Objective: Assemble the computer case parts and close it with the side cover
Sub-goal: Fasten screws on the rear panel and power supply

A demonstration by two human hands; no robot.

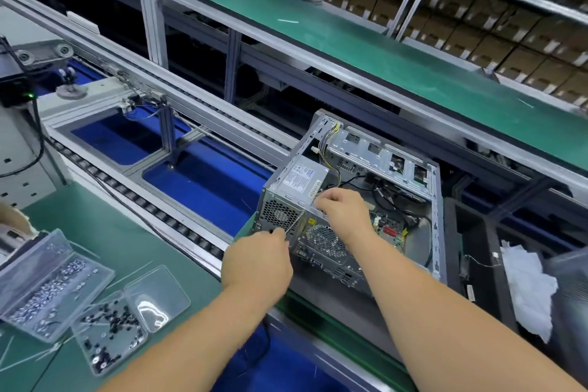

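Both hands work at the open grey sheet-metal computer case [436, 200], which lies on its side by the near edge of the roller conveyor [178, 219]: the left hand [257, 261] pinches something small at the rear grille, the right hand [342, 210] curls its fingers over the silver power supply box [302, 183]. Stiff and probably heavy, the case is best gripped by its frame edges, away from cables. Left of it lie clear plastic screw trays [47, 289]; right, a black bin [477, 264].
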